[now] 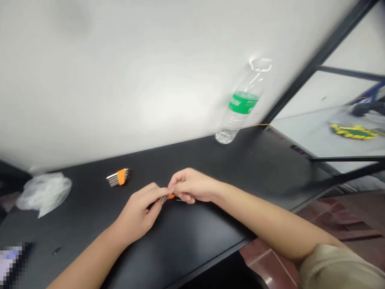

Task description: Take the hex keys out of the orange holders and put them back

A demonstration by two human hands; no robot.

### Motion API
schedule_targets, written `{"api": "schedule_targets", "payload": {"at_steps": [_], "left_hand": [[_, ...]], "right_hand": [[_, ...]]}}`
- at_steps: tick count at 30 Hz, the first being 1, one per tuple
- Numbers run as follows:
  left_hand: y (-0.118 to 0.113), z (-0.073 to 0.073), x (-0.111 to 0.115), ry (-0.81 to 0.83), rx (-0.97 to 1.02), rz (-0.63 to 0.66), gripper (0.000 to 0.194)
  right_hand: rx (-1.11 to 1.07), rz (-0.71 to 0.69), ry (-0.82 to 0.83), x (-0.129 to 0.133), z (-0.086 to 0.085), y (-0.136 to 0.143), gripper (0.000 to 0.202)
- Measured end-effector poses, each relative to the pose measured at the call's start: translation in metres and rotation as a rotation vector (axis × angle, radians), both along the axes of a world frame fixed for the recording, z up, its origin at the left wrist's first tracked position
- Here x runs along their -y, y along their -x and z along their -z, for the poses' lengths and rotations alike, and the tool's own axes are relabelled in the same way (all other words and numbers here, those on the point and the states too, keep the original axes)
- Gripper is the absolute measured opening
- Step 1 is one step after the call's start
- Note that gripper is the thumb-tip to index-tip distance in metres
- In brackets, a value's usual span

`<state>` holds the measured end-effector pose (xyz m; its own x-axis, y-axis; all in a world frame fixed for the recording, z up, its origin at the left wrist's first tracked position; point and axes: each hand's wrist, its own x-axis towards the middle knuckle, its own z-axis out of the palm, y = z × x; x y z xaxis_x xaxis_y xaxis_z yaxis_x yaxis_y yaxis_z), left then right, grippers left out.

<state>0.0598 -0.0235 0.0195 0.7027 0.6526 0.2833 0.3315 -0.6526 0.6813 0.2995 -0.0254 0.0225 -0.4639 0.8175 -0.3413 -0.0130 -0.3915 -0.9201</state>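
Both hands meet over the middle of the table (186, 245), the left hand (140, 212) and the right hand (192, 186) pinching a small tool (168, 196) between them. Behind and to the left lies a hex key set (118, 177); farther left, near the table's edge, a crumpled plastic bag (43, 192). Behind and to the right, a water bottle (240, 104) stands against the wall (120, 72).
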Motion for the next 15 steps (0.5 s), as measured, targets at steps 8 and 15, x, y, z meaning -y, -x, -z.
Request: {"api": "schedule_targets", "payload": {"at_steps": [8,15], "left_hand": [[0.010,0.001,-0.020,0.115,0.062,-0.379,0.041],[0.009,-0.006,-0.018,0.189,0.073,-0.473,0.040]], "right_hand": [[-0.276,-0.002,-0.108,-0.018,-0.004,-0.006,0.059],[0.013,0.194,-0.551,-0.028,-0.013,0.029,0.031]]}}
